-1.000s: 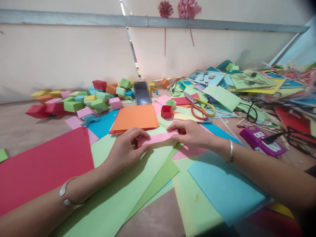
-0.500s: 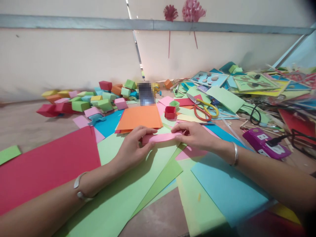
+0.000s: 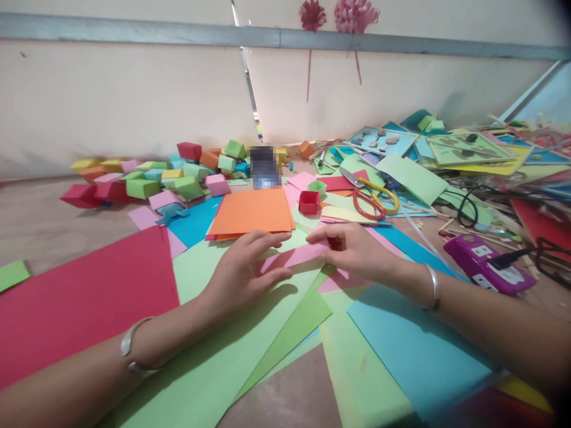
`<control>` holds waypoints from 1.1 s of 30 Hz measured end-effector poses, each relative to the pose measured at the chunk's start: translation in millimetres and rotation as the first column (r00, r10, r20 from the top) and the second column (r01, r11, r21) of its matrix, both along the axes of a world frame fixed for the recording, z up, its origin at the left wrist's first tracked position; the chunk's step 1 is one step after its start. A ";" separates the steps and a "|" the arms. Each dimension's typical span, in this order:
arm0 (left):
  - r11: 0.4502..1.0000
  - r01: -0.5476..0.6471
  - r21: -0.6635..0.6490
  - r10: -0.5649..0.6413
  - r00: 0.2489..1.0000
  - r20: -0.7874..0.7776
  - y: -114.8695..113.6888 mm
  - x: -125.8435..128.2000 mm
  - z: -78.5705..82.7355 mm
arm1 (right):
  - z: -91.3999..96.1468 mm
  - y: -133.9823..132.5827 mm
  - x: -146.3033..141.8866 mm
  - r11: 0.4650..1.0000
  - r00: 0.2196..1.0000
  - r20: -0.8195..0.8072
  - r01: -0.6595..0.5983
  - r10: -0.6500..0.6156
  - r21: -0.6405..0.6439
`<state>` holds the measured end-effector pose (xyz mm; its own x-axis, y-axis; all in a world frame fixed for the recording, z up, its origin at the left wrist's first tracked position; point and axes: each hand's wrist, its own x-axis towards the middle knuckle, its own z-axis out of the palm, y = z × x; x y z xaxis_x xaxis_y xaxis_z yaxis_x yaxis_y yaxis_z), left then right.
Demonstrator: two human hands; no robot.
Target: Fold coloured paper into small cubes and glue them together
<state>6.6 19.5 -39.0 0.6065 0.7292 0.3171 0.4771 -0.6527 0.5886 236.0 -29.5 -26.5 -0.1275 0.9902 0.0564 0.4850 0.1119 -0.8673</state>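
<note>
A narrow pink paper strip (image 3: 292, 258) is held above a large light green sheet (image 3: 200, 356). My right hand (image 3: 352, 246) pinches the strip's right end between thumb and fingers. Around its left end, my left hand (image 3: 243, 261) has thumb and fingers spread apart; whether the palm touches the strip is hidden. Just beyond my fingers lies a stack of orange paper (image 3: 252, 211). To the right of that stack stand a small red paper box (image 3: 308, 203) and a light green one (image 3: 317, 188). Scissors (image 3: 370, 196) with one red and one yellow handle rest behind my right hand.
Several coloured paper cubes (image 3: 190, 187) are piled at the back left. A red sheet (image 3: 89, 303) covers the left side, a blue sheet (image 3: 414, 339) the right. Near my right forearm sits a purple power strip (image 3: 486, 264) with a black cable. Craft scraps clutter the back right.
My left thumb and fingers have opened away from the strip's left end. My right hand keeps its pinch, and the strip now slants up toward the right. The view has shifted slightly.
</note>
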 end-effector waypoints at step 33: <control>0.996 0.068 -0.066 -0.073 0.994 -0.080 -21.9 1.4 1.7 | 1.9 -18.5 -16.1 0.982 0.943 0.313 -0.154 0.111 0.114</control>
<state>8.0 -2.3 -37.3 0.6788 0.7009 0.2190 0.4797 -0.6491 0.5903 219.9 -47.9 -24.6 -0.2891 0.9490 0.1260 0.6957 0.2987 -0.6533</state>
